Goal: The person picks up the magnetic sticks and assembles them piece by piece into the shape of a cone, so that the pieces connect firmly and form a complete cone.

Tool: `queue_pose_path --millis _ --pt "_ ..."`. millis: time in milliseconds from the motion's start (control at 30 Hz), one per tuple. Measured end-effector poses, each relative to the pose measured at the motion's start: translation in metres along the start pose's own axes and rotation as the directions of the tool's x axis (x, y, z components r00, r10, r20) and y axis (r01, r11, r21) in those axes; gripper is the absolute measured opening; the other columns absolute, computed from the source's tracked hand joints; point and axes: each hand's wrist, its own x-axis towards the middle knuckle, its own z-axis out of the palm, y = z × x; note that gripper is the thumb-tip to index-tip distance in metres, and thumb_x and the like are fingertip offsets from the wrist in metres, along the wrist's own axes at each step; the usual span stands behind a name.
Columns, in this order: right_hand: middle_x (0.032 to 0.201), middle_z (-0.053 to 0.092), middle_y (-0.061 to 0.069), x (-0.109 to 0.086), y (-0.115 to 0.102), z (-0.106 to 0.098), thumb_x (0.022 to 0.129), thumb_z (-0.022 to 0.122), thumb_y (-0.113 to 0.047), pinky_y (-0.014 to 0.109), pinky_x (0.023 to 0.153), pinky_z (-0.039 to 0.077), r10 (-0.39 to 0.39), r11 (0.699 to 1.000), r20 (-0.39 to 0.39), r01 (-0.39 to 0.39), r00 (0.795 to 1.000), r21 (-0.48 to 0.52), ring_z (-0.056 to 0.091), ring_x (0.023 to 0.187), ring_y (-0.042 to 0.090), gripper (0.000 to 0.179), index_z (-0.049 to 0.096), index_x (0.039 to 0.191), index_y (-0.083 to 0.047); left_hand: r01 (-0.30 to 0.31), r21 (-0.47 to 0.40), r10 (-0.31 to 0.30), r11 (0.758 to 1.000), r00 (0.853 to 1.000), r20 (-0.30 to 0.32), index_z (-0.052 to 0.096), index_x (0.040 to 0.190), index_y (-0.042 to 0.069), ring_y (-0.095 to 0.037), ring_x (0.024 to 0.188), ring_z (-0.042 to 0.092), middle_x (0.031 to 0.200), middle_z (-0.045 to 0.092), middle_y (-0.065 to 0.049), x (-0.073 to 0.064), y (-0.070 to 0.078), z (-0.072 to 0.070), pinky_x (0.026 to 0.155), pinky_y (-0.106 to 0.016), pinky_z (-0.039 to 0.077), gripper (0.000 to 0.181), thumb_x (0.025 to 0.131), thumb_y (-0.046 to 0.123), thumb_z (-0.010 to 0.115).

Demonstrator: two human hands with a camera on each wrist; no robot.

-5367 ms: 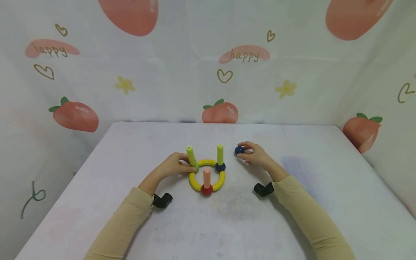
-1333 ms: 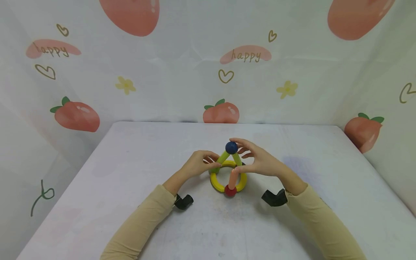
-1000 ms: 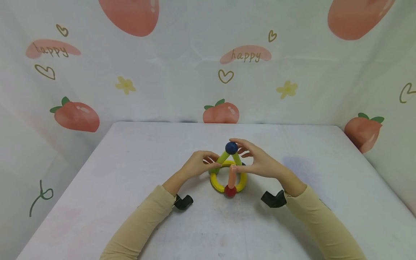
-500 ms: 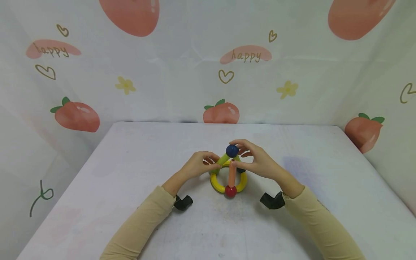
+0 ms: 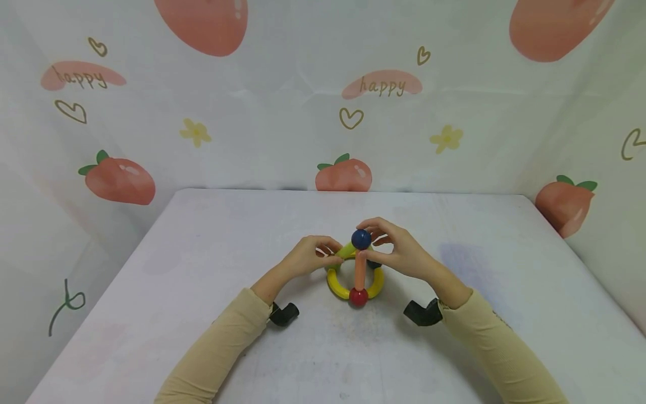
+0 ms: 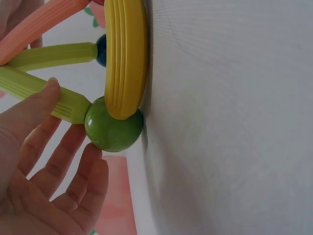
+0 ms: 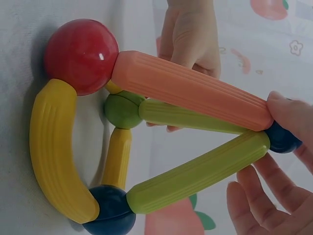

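Note:
A toy frame of rods and balls stands on the table. Curved yellow rods [image 7: 56, 152] form its ring base, joined by a red ball [image 5: 359, 297], a green ball [image 6: 111, 126] and a dark blue ball [image 7: 112, 215]. One salmon rod [image 7: 190, 88] and two light-green rods [image 7: 195, 174] lean inward and meet at a top blue ball [image 5: 361, 239]. My left hand [image 5: 308, 256] pinches one light-green rod [image 6: 73, 105] just above the green ball. With thumb and fingers, my right hand [image 5: 401, 252] holds the top blue ball, its thumb beside the salmon rod's upper end.
The white table [image 5: 227, 224] reaches back to a hanging cloth [image 5: 282, 112] printed with peaches and hearts. A black wrist mount [image 5: 284, 314] sits at the left sleeve, and another black mount [image 5: 423, 312] at the right.
Earlier the right hand held the blue ball apart from upright rods. The frame has since shifted right and its rods tilted inward. Lately the ball came slightly lower and nearer, and the salmon rod meets it.

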Motion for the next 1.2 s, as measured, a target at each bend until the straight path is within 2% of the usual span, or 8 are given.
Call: queue_pose_path --millis 233,367,533,633,767,933,1067,1200 --pt "0.115 0.059 0.011 0.000 0.001 -0.001 0.081 0.071 -0.008 0.036 0.082 0.053 -0.015 0.999 -0.020 0.014 1.000 -0.029 0.057 0.093 0.021 0.046 0.052 0.123 -0.005 -0.004 0.008 0.004 1.000 1.000 -0.004 0.067 0.107 0.011 -0.018 0.097 0.061 0.105 0.068 -0.005 0.000 -0.001 0.000 0.087 -0.030 0.051 0.025 0.085 0.022 0.068" --pt "0.110 0.056 0.010 0.001 0.002 -0.001 0.082 0.069 -0.006 0.032 0.079 0.054 -0.013 0.999 -0.043 0.010 0.999 -0.053 0.052 0.089 0.022 0.046 0.053 0.125 -0.006 -0.005 0.003 0.005 1.000 1.000 -0.009 0.066 0.107 0.011 -0.019 0.097 0.061 0.106 0.068 -0.005 0.001 -0.002 0.000 0.086 -0.030 0.051 0.024 0.085 0.021 0.068" --pt "0.102 0.055 0.011 0.003 0.000 -0.001 0.083 0.067 -0.003 0.027 0.075 0.053 0.021 0.998 -0.078 -0.026 0.997 -0.059 0.053 0.084 0.021 0.047 0.053 0.128 -0.006 -0.001 0.002 0.002 1.000 1.000 -0.023 0.065 0.106 0.009 -0.018 0.092 0.061 0.105 0.067 -0.007 0.000 -0.002 0.001 0.083 -0.027 0.052 0.024 0.085 0.019 0.068" --pt "0.100 0.055 0.012 0.005 -0.001 0.000 0.084 0.065 -0.002 0.028 0.075 0.053 0.051 0.996 -0.110 -0.059 0.993 -0.070 0.056 0.083 0.020 0.046 0.053 0.128 -0.007 0.002 0.004 -0.002 1.000 1.000 -0.030 0.065 0.105 0.008 -0.017 0.088 0.061 0.102 0.068 -0.008 -0.001 0.000 0.001 0.081 -0.025 0.052 0.024 0.084 0.019 0.069" --pt "0.100 0.059 0.016 0.009 0.001 0.002 0.085 0.063 -0.002 0.036 0.077 0.055 0.116 0.989 -0.166 -0.129 0.979 -0.066 0.060 0.085 0.024 0.043 0.051 0.127 -0.004 -0.006 -0.001 0.006 1.000 1.000 -0.025 0.065 0.104 0.006 -0.015 0.084 0.060 0.097 0.068 -0.009 -0.002 0.003 0.002 0.078 -0.023 0.051 0.023 0.085 0.019 0.068" --pt "0.101 0.061 0.020 0.013 0.006 0.004 0.087 0.062 -0.003 0.043 0.080 0.055 0.208 0.976 -0.235 -0.216 0.949 -0.008 0.062 0.090 0.031 0.034 0.052 0.119 0.001 -0.012 -0.038 0.012 0.999 1.000 0.007 0.065 0.107 0.004 -0.014 0.080 0.064 0.097 0.069 -0.011 -0.003 0.006 0.007 0.078 -0.023 0.052 0.025 0.086 0.019 0.066" --pt "0.103 0.063 0.020 0.016 0.009 0.006 0.088 0.063 -0.008 0.044 0.082 0.054 0.254 0.966 -0.265 -0.260 0.930 0.013 0.063 0.094 0.032 0.024 0.056 0.109 0.001 0.001 -0.063 0.002 0.998 0.999 0.048 0.063 0.111 0.003 -0.018 0.087 0.066 0.102 0.068 -0.011 -0.004 0.009 0.011 0.082 -0.025 0.053 0.029 0.087 0.020 0.065" --pt "0.104 0.064 0.020 0.019 0.013 0.008 0.089 0.062 -0.010 0.045 0.085 0.053 0.268 0.961 -0.274 -0.275 0.924 0.014 0.064 0.094 0.034 0.021 0.059 0.107 0.001 0.006 -0.086 0.000 0.996 0.997 0.075 0.062 0.115 0.002 -0.021 0.094 0.066 0.107 0.067 -0.012 -0.004 0.011 0.015 0.084 -0.025 0.053 0.032 0.088 0.019 0.064"
